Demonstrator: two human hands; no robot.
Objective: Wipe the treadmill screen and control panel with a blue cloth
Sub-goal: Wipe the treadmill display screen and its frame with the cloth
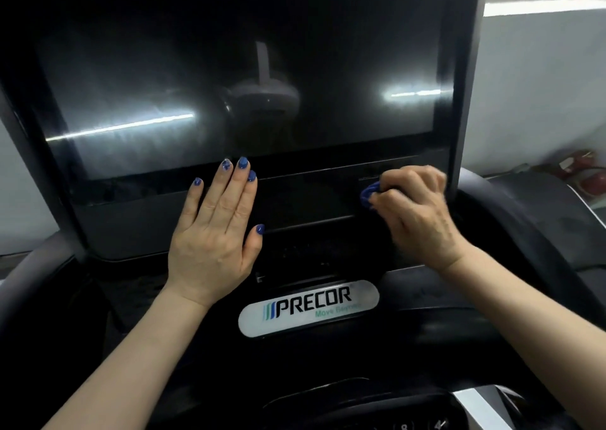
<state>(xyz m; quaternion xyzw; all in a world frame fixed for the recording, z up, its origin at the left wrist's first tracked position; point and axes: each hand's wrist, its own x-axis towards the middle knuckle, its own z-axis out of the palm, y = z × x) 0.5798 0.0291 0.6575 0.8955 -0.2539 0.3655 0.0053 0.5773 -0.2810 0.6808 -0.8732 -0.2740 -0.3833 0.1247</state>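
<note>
The blue cloth [369, 195] sits bunched in my right hand [416, 213], clenched around it at the control panel's [305, 205] right edge under the screen [229, 85], so I'd sweep leftward with even pressure while my flat, released left hand [214, 233] braces the console.

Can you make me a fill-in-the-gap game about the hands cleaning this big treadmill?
1. The cloth bunched in the right hand is the colour ____.
2. The left hand lies ____ with straight fingers against the panel under the screen.
3. The word printed large on the oval badge is ____.
4. The hand that holds the cloth is the ____ one.

Missing words: blue; flat; PRECOR; right
</note>
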